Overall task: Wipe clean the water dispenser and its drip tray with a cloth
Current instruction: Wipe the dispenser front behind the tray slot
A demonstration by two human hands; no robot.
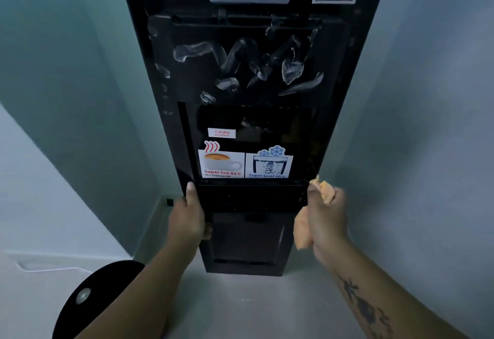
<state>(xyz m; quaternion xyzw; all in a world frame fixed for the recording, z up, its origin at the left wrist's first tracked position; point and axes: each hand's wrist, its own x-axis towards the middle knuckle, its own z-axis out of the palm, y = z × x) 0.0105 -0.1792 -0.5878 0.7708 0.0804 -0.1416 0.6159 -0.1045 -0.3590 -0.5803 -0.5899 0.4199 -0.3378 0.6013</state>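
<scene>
A tall black water dispenser [246, 66] stands against the wall, its glossy front streaked with wet smears. Hot and cool stickers sit above the black drip tray [252, 197], which juts out from the recess. My left hand [191, 213] grips the tray's left end, thumb on top. My right hand [324, 213] is at the tray's right end, touching its corner while clutching a bunched orange cloth [303, 234]. The cloth hangs below the palm and pokes out above the fingers.
Pale blue-grey walls close in on both sides of the dispenser. A light floor [240, 306] lies below it. A black rounded object [91, 304] with a silver stud sits at the bottom left, close to my left forearm.
</scene>
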